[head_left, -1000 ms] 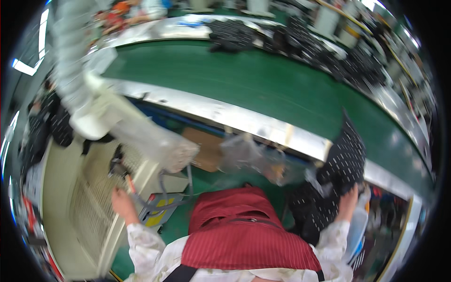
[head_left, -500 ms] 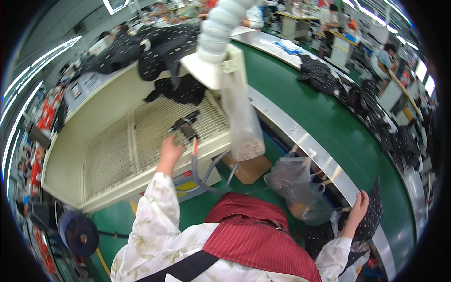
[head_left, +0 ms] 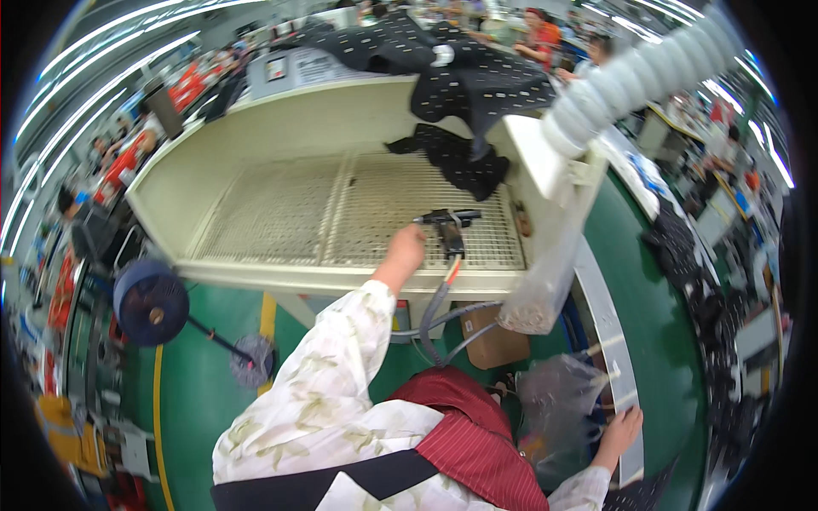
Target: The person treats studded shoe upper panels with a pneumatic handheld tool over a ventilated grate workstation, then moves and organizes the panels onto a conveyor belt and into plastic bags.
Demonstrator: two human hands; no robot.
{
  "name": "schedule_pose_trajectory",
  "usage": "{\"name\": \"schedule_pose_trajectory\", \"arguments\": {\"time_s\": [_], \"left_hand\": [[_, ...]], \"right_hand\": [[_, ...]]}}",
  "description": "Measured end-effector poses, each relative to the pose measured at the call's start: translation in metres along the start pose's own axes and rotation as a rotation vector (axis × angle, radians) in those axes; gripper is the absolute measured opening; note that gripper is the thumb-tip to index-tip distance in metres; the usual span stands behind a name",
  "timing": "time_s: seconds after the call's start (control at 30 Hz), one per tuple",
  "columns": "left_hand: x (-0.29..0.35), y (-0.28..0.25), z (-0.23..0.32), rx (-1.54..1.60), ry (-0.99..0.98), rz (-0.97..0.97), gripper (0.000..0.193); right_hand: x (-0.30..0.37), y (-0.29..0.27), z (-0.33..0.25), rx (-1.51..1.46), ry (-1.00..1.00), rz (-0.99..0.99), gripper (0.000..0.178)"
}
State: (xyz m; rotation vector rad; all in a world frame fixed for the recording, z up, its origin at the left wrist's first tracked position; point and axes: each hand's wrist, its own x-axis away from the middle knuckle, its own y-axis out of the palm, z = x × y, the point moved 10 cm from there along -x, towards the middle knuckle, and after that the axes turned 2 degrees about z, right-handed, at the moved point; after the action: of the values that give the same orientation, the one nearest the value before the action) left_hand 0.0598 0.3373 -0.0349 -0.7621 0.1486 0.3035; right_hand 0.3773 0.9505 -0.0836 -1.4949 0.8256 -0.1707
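Note:
My left hand (head_left: 407, 249) reaches over the front rim of a cream box-shaped bench with a grated floor (head_left: 281, 213). Its fingers are curled at the nozzle end of a black spray gun (head_left: 450, 228), which lies on the grating with a grey hose running down from it. My right hand (head_left: 620, 436) rests low at the right on the metal edge (head_left: 629, 375) of a green belt table. Its fingers lie along that edge, with no cloth in them. Below it shows a piece of black dotted fabric (head_left: 643, 490).
Black dotted fabric (head_left: 486, 85) drapes over the bench's back wall, and a dark scrap (head_left: 456, 162) lies inside. A white ribbed duct (head_left: 639, 77) with a clear bag (head_left: 554, 264) stands at the bench's right corner. Another plastic bag (head_left: 558, 396) hangs beside the belt table (head_left: 665, 341).
My view has turned left. My left hand has closed in on the spray gun's nozzle, its fingers now curled. My right hand has come away from the black fabric onto the metal edge.

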Motion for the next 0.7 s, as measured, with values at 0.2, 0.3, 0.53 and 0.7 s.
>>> {"name": "schedule_pose_trajectory", "arguments": {"time_s": [0.2,0.3,0.53,0.7], "left_hand": [[0.003,-0.008,0.013,-0.001,0.107,0.123,0.015],[0.007,-0.016,0.011,-0.042,0.098,0.145,0.015],[0.009,0.001,0.026,0.026,0.025,-0.015,0.017],[0.013,-0.001,0.036,0.007,0.011,-0.039,0.015]], "right_hand": [[-0.013,-0.012,0.007,-0.003,0.019,0.012,0.043],[-0.019,-0.013,-0.007,-0.013,-0.024,0.032,0.044],[-0.019,-0.021,-0.003,-0.005,0.015,0.1,0.044],[-0.018,-0.021,-0.003,0.009,0.004,0.132,0.043]]}}
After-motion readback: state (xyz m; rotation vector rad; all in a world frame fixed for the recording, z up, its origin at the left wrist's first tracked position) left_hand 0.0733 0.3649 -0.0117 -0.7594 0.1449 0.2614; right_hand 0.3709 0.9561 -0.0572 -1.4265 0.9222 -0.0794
